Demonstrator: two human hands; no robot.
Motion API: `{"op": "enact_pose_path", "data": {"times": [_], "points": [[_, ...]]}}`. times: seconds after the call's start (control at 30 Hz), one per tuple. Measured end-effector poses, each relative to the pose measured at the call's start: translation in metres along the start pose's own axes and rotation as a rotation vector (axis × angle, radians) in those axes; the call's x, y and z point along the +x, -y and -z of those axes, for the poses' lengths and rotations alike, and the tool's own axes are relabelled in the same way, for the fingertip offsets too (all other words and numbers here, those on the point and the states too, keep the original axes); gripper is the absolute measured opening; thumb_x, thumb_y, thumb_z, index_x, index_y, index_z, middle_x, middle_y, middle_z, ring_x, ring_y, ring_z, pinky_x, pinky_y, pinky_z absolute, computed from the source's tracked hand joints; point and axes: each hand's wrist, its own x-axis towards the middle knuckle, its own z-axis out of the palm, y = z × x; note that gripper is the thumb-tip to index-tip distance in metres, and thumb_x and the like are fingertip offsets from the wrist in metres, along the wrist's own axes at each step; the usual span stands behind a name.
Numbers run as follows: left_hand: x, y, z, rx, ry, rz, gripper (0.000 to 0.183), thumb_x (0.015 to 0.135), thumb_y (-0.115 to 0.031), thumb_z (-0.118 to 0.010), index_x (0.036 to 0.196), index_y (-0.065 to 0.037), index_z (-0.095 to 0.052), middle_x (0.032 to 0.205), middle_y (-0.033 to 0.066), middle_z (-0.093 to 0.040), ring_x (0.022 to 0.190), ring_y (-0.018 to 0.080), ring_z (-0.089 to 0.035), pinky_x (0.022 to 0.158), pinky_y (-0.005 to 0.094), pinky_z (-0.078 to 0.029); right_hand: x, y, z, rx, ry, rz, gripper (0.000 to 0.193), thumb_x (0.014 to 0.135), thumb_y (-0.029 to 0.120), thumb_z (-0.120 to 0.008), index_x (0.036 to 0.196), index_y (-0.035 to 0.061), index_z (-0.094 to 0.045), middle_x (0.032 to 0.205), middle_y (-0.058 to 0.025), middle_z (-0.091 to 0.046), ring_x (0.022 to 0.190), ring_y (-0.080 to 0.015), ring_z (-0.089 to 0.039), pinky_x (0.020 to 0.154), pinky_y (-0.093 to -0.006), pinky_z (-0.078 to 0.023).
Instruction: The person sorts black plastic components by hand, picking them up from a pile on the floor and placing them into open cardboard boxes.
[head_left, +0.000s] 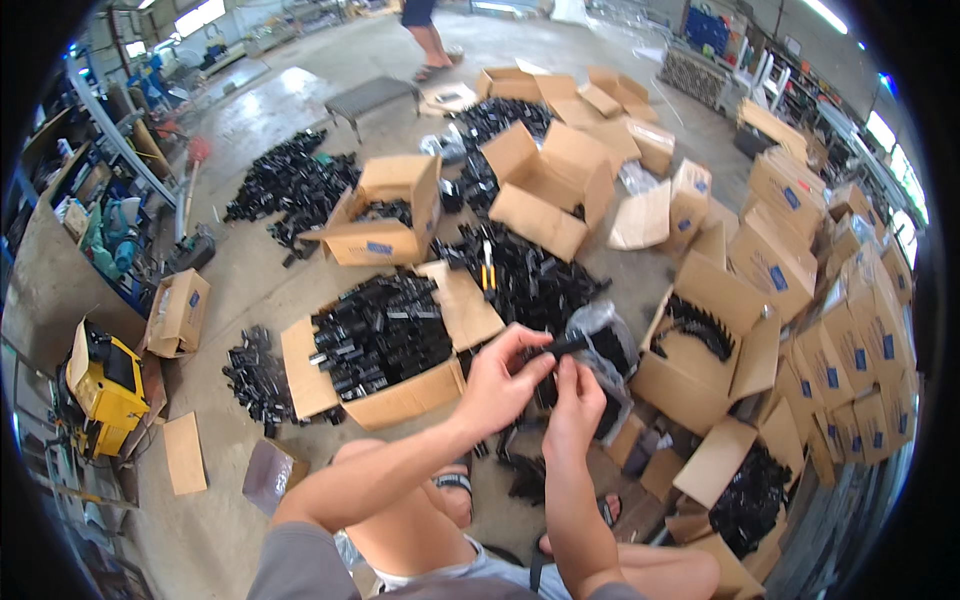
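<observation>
My left hand (503, 378) and my right hand (575, 408) meet in front of me, fingers closed on a small black part (568, 345). It looks like a short dark bar; its exact kind is hard to make out. Just beyond it sits a clear plastic bag (612, 375) with black pieces in it. An open carton (405, 405) packed with similar black parts stands left of my hands. Past my hands, a tool with yellow-orange handles (488, 275), perhaps pliers, rests on a heap of black parts (530, 285).
On my right, an open carton (680, 380) holds a row of black pieces, with stacked closed cartons (850, 340) beyond. More heaps (290, 185) and open cartons (385, 240) cover the floor ahead. A yellow machine (105, 395) stands left. Another person's legs (428, 45) show far off.
</observation>
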Motion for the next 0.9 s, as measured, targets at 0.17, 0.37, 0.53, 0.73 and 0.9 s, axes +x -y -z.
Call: {"op": "enact_pose_path", "data": {"times": [0.17, 0.37, 0.53, 0.73, 0.9], "points": [[0.001, -0.004, -0.001, -0.176, -0.002, 0.085, 0.022, 0.098, -0.001, -0.069, 0.119, -0.003, -0.065, 0.107, 0.0046, -0.071, 0.094, 0.0072, -0.065, 0.080, 0.0227, -0.053, -0.001, 0.000, 0.003, 0.037, 0.034, -0.027, 0.022, 0.101, 0.012, -0.069, 0.115, -0.0047, -0.070, 0.104, -0.0050, -0.071, 0.095, -0.0094, -0.064, 0.087, -0.0238, -0.050], [0.000, -0.008, 0.000, -0.243, 0.003, 0.150, 0.023, 0.100, -0.001, -0.067, 0.122, -0.006, -0.063, 0.107, 0.0051, -0.070, 0.095, 0.0089, -0.066, 0.080, 0.0240, -0.056, -0.002, 0.005, 0.004, 0.140, 0.031, -0.037, 0.025, 0.098, 0.004, -0.071, 0.121, -0.0067, -0.068, 0.111, -0.0093, -0.073, 0.097, -0.0099, -0.067, 0.086, -0.0226, -0.054], [0.002, -0.004, 0.001, -0.185, 0.024, 0.132, 0.020, 0.101, -0.004, -0.066, 0.121, -0.007, -0.062, 0.109, 0.0052, -0.069, 0.096, 0.0092, -0.067, 0.080, 0.0261, -0.060, 0.002, 0.004, 0.007, 0.151, 0.033, -0.050, 0.024, 0.097, 0.003, -0.072, 0.119, -0.0066, -0.070, 0.109, -0.0097, -0.074, 0.095, -0.0097, -0.068, 0.085, -0.0222, -0.054], [0.002, -0.004, 0.002, -0.153, 0.043, 0.104, 0.021, 0.101, -0.002, -0.065, 0.121, -0.006, -0.061, 0.111, 0.0056, -0.068, 0.098, 0.0091, -0.067, 0.084, 0.0254, -0.059, 0.001, 0.004, 0.007, 0.198, 0.043, -0.054, 0.021, 0.097, 0.003, -0.072, 0.116, -0.0062, -0.072, 0.109, -0.0102, -0.075, 0.094, -0.0097, -0.069, 0.085, -0.0213, -0.054], [0.001, -0.009, 0.000, -0.160, 0.048, 0.132, 0.021, 0.101, 0.000, -0.065, 0.121, -0.005, -0.061, 0.112, 0.0055, -0.068, 0.100, 0.0089, -0.066, 0.086, 0.0244, -0.058, 0.002, 0.000, 0.009, 0.160, 0.039, -0.036, 0.022, 0.098, 0.005, -0.072, 0.117, -0.0063, -0.072, 0.110, -0.0103, -0.075, 0.097, -0.0095, -0.068, 0.086, -0.0214, -0.053]]}}
